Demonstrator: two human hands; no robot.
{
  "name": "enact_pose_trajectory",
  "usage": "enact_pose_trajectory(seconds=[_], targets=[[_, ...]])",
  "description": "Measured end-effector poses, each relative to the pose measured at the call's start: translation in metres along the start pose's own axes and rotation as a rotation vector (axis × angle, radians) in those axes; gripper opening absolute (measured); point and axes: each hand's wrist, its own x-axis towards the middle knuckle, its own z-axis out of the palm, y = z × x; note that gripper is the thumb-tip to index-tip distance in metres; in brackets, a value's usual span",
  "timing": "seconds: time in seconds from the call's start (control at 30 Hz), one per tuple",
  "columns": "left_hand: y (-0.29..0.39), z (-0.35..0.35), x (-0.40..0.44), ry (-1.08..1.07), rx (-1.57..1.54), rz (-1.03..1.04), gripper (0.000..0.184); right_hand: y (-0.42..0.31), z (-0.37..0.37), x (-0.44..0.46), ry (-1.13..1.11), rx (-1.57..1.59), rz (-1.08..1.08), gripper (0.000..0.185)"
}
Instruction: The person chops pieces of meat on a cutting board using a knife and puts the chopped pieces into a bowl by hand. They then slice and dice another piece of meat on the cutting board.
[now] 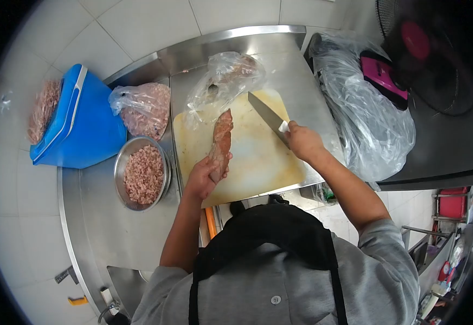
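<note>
My left hand (pixel 206 177) is closed around the lower end of a long strip of raw meat (pixel 223 138), whose far end points away from me over the cutting board. In my right hand (pixel 304 142) is a kitchen knife (pixel 269 116) with a broad blade, angled up and to the left. The blade lies over the right part of the yellowed cutting board (pixel 255 162), apart from the meat. A clear plastic bag (pixel 223 78) with more meat inside rests at the board's far left edge.
A metal bowl (pixel 118 181) of diced meat stands left of the board. Behind it are a bag of chopped meat (pixel 147 111) and a blue cooler (pixel 92 127) with another meat bag (pixel 45 111) on it. Plastic bags (pixel 369 119) and a fan (pixel 410 49) are at right.
</note>
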Motion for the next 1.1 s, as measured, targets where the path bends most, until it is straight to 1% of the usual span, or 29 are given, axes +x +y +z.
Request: enact_pose_trajectory(seconds=[0.07, 0.1, 0.17, 0.2, 0.27, 0.33, 0.4, 0.43, 0.5, 0.53, 0.6, 0.63, 0.7, 0.73, 0.8, 0.83, 0.9, 0.93, 0.97, 1.0, 1.03, 1.1], targets=[[-0.022, 0.034, 0.002, 0.240, -0.322, 0.228, 0.037, 0.003, 0.004, 0.002, 0.007, 0.024, 0.012, 0.031], [-0.031, 0.042, 0.008, 0.240, -0.323, 0.228, 0.037, 0.003, 0.004, 0.003, 0.009, 0.035, 0.030, 0.032], [-0.044, 0.048, 0.007, 0.124, 0.188, -0.035, 0.035, 0.003, 0.003, 0.002, 0.009, 0.060, 0.014, 0.032], [-0.041, 0.047, 0.008, 0.124, 0.188, -0.035, 0.035, 0.005, 0.000, 0.001, 0.027, 0.081, 0.032, 0.031], [-0.037, 0.041, 0.004, 0.062, 0.686, -0.090, 0.031, 0.009, -0.001, 0.001, 0.016, 0.070, 0.037, 0.031], [-0.022, 0.013, 0.002, 0.232, 0.927, 0.126, 0.031, 0.011, -0.001, 0.002, 0.018, 0.070, 0.056, 0.032], [-0.004, 0.006, 0.003, 0.401, 1.177, 0.156, 0.040, 0.012, 0.000, 0.003, 0.021, 0.068, 0.084, 0.032], [0.008, 0.002, 0.003, 0.404, 1.181, 0.148, 0.040, 0.011, 0.002, 0.002, 0.014, 0.074, 0.084, 0.032], [0.036, 0.005, 0.011, 0.234, 1.843, 0.785, 0.046, 0.010, -0.002, 0.003, 0.010, 0.086, 0.099, 0.034], [0.032, 0.002, 0.017, 0.233, 1.831, 0.773, 0.046, 0.013, -0.001, 0.001, -0.003, 0.077, 0.104, 0.034], [0.028, -0.007, 0.031, 0.034, 1.706, 0.482, 0.053, 0.018, 0.001, 0.006, 0.024, 0.115, 0.076, 0.035], [0.019, -0.010, 0.031, 0.038, 1.699, 0.484, 0.053, 0.024, 0.003, 0.007, 0.023, 0.107, 0.075, 0.035], [-0.001, -0.009, 0.026, 0.318, 1.657, 0.493, 0.051, 0.036, 0.007, 0.008, 0.078, 0.186, -0.008, 0.036], [-0.013, -0.010, 0.029, 0.316, 1.653, 0.486, 0.051, 0.039, 0.010, 0.006, 0.071, 0.184, -0.004, 0.036], [-0.035, -0.006, 0.033, 0.582, 1.468, 0.527, 0.050, 0.035, 0.005, -0.010, 0.125, 0.379, 0.090, 0.035], [-0.046, -0.003, 0.030, 0.578, 1.457, 0.509, 0.050, 0.032, -0.002, -0.023, 0.110, 0.370, 0.100, 0.035], [-0.045, 0.013, 0.029, 0.420, 1.406, 0.460, 0.048, 0.014, -0.029, -0.041, -0.198, 0.621, 0.208, 0.033], [-0.043, 0.011, 0.027, 0.420, 1.406, 0.459, 0.048, 0.016, -0.024, -0.042, -0.164, 0.718, 0.187, 0.032], [-0.039, 0.008, 0.023, 0.434, 1.457, 0.515, 0.047, 0.014, -0.026, -0.046, -0.166, 0.717, 0.191, 0.032], [-0.037, 0.005, 0.020, 0.447, 1.510, 0.566, 0.046, 0.010, -0.029, -0.052, -0.234, 0.738, 0.219, 0.031], [-0.036, 0.007, 0.019, 0.447, 1.510, 0.566, 0.046, 0.008, -0.031, -0.056, -0.297, 0.756, 0.240, 0.031], [-0.027, 0.023, 0.013, 0.354, 1.464, 0.589, 0.043, 0.009, -0.022, -0.060, -0.319, 0.788, 0.236, 0.031]])
